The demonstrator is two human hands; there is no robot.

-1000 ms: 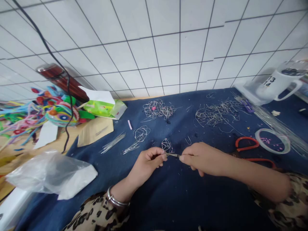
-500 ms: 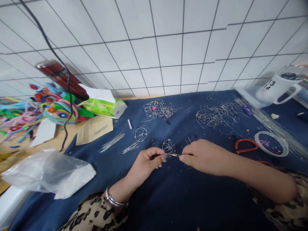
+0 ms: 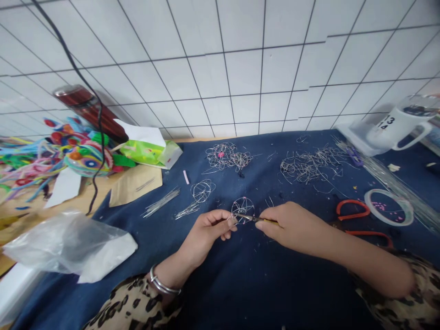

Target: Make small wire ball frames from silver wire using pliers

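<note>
Pliers (image 3: 248,217) now higher across the wire ball (image 3: 243,208) in left hand (image 3: 213,227).

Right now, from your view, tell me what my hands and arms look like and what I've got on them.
Both your left hand and right hand are ungloved. A shiny silver bangle circles the left wrist; none shows on the right. The left sleeve and right sleeve are tan with dark leopard-print spots.
</note>
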